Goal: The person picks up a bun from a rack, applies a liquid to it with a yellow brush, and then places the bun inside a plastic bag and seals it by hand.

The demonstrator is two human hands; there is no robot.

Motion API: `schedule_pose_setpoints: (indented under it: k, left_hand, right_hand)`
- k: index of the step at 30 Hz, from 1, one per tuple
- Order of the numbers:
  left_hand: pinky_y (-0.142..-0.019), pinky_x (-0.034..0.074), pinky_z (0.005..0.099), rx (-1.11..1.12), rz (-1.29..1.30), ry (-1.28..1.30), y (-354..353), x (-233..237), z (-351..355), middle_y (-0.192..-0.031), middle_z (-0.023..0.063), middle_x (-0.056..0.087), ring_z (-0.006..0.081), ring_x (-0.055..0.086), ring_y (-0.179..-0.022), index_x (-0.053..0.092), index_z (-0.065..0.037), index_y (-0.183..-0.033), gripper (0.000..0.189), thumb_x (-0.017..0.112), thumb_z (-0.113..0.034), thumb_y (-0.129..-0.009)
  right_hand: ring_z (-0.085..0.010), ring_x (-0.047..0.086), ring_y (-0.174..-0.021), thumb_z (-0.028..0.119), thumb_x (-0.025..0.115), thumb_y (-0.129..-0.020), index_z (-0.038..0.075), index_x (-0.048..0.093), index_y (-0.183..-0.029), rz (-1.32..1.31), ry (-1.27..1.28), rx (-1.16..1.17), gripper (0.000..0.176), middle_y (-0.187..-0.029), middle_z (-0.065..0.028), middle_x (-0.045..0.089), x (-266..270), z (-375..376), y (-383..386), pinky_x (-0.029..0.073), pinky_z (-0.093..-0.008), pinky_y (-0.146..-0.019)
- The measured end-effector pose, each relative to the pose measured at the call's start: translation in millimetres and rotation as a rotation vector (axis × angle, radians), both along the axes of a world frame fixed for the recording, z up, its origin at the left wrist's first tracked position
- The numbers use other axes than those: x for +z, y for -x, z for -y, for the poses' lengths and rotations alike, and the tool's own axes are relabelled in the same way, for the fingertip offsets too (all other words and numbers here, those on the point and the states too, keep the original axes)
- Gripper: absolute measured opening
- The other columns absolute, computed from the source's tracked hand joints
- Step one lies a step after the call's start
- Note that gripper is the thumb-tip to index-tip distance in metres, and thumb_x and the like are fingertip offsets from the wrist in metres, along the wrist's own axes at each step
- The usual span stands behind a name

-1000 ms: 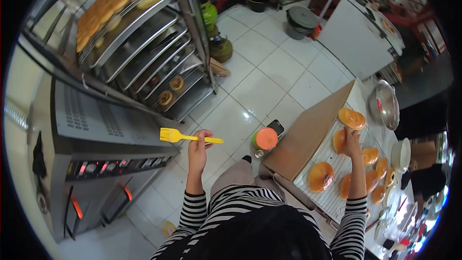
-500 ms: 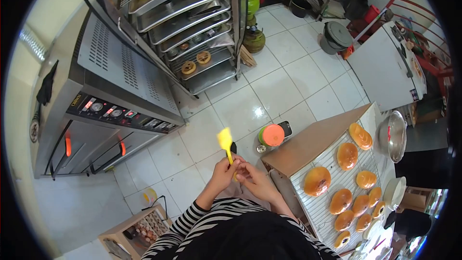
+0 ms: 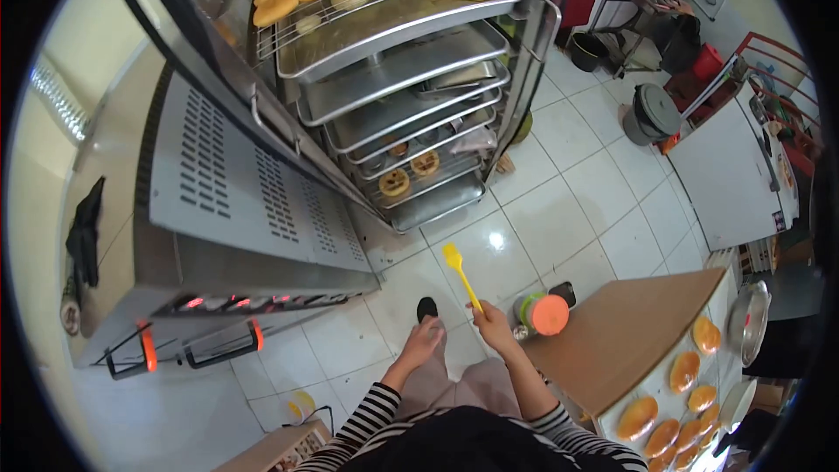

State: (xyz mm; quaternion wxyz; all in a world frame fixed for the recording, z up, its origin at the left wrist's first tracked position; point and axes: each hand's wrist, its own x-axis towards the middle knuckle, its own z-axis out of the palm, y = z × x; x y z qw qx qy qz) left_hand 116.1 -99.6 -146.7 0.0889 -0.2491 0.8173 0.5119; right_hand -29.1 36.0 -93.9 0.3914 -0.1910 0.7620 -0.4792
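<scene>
A yellow brush (image 3: 458,267) with a long handle points up and to the left from my right hand (image 3: 494,327), whose fingers are closed on the handle's lower end. My left hand (image 3: 423,338) is apart from it, lower and to the left, over my leg; its fingers are partly curled and bent, and I cannot make out anything in them. Just right of my right hand stands a container with an orange lid (image 3: 549,315) and a green side. A dark phone-like object (image 3: 563,295) lies behind it.
A tall rack (image 3: 393,61) holds trays and bread ahead. The oven (image 3: 253,183) with orange-marked handles stands at left. Glossy buns (image 3: 684,371) lie on the worktable (image 3: 612,332) at right, near a metal bowl (image 3: 752,323). A lidded bucket (image 3: 652,112) is farther back.
My hands have separated, and the brush is now in my right hand alone. The view has shifted: the rack looks nearer, and the buns appear lower and farther right.
</scene>
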Motion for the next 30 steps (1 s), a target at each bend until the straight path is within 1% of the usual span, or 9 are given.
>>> schedule_pose_setpoints:
  k: [2, 4, 7, 8, 10, 12, 19, 22, 30]
  left_hand:
    - [-0.094, 0.033, 0.0402, -0.083, 0.527, -0.095, -29.8, -71.2, 13.5, -0.124, 0.022, 0.038, 0.0373, 0.037, -0.115, 0.036, -0.008, -0.126, 0.07, 0.049, -0.055, -0.076]
    - [-0.096, 0.032, 0.0425, -0.306, 0.473, 0.15, -97.3, -189.9, -4.2, -0.125, 0.0225, 0.038, 0.0393, 0.036, -0.116, 0.036, -0.015, -0.128, 0.079, 0.055, -0.061, -0.067]
    - [-0.092, 0.032, 0.0504, -0.197, 0.741, 0.064, -52.9, -103.0, -1.9, -0.126, 0.0225, 0.035, 0.0416, 0.038, -0.114, 0.034, -0.022, -0.129, 0.075, 0.058, -0.056, -0.067]
    - [-0.092, 0.032, 0.0504, -0.216, 0.77, 0.064, -36.9, -102.4, 0.2, -0.126, 0.0225, 0.035, 0.0416, 0.038, -0.114, 0.034, -0.022, -0.129, 0.075, 0.058, -0.056, -0.067]
    - [-0.089, 0.033, 0.0548, -0.111, 0.806, 0.181, -9.5, -127.9, -0.3, -0.127, 0.0223, 0.033, 0.0433, 0.04, -0.111, 0.031, -0.026, -0.13, 0.074, 0.06, -0.052, -0.066]
    - [-0.087, 0.034, 0.0547, -0.12, 0.837, 0.202, 7.2, -143.0, 1.2, -0.128, 0.022, 0.032, 0.0434, 0.041, -0.109, 0.031, -0.026, -0.13, 0.074, 0.06, -0.05, -0.066]
    - [-0.086, 0.036, 0.0525, -0.146, 0.88, 0.27, 18.3, -153.7, -7.8, -0.128, 0.0189, 0.03, 0.0417, 0.043, -0.107, 0.033, -0.026, -0.129, 0.072, 0.061, -0.045, -0.066]
    - [-0.085, 0.037, 0.0504, -0.186, 0.9, 0.303, 16.6, -154.8, -13.9, -0.128, 0.0159, 0.031, 0.0401, 0.044, -0.106, 0.033, -0.029, -0.129, 0.073, 0.06, -0.047, -0.064]
    - [-0.085, 0.036, 0.0522, -0.251, 0.909, 0.374, 14.8, -156.8, -27.4, -0.127, 0.0138, 0.033, 0.0413, 0.043, -0.105, 0.037, -0.029, -0.127, 0.069, 0.06, -0.048, -0.064]
  right_hand:
    - [-0.01, 0.047, -0.056, 0.018, 0.045, -0.086, 0.007, 0.055, -0.104, 0.013, -0.058, -0.125, 0.023, -0.063, -0.0021, 0.049, -48.8, 46.7, 37.5, 0.04, -0.0257, -0.052]
    - [-0.0122, 0.05, -0.054, 0.018, 0.046, -0.085, 0.007, 0.055, -0.103, -0.001, -0.004, -0.124, 0.023, -0.062, -0.005, 0.053, -107.9, 92.3, 69.6, 0.041, -0.0271, -0.051]
    - [-0.0291, 0.06, -0.069, 0.016, 0.047, -0.081, 0.005, 0.054, -0.099, 0.016, -0.096, -0.143, 0.022, -0.07, -0.0165, 0.059, -161.3, 158.6, 109.2, 0.046, -0.039, -0.063]
    - [-0.0339, 0.06, -0.073, 0.014, 0.046, -0.08, 0.005, 0.054, -0.099, -0.009, -0.098, -0.128, 0.023, -0.074, -0.0201, 0.06, -188.1, 179.2, 118.8, 0.046, -0.0422, -0.066]
    - [-0.0327, 0.059, -0.063, 0.013, 0.049, -0.077, 0.005, 0.056, -0.098, -0.294, -0.039, -0.069, 0.023, -0.069, -0.019, 0.059, -254.7, 232.5, 142.5, 0.046, -0.0395, -0.057]
    - [-0.041, 0.056, -0.077, 0.011, 0.046, -0.074, 0.001, 0.057, -0.094, -0.305, -0.081, -0.169, 0.024, -0.079, -0.0269, 0.057, -260.7, 259.2, 150.4, 0.044, -0.0461, -0.07]
    - [-0.0408, 0.056, -0.078, 0.007, 0.047, -0.073, -0.001, 0.057, -0.093, -0.131, -0.098, -0.023, 0.024, -0.079, -0.0269, 0.057, -270.3, 277.8, 137.4, 0.044, -0.0459, -0.071]
    - [-0.0405, 0.056, -0.078, 0.005, 0.048, -0.072, -0.002, 0.057, -0.095, -0.027, 0.126, -0.057, 0.025, -0.078, -0.0276, 0.057, -268.8, 267.7, 129.1, 0.045, -0.046, -0.071]
    - [-0.0393, 0.058, -0.07, -0.001, 0.05, -0.067, -0.005, 0.055, -0.094, -0.279, -0.128, -0.252, 0.028, -0.069, -0.0266, 0.056, -260.7, 272.2, 164.4, 0.046, -0.0464, -0.063]
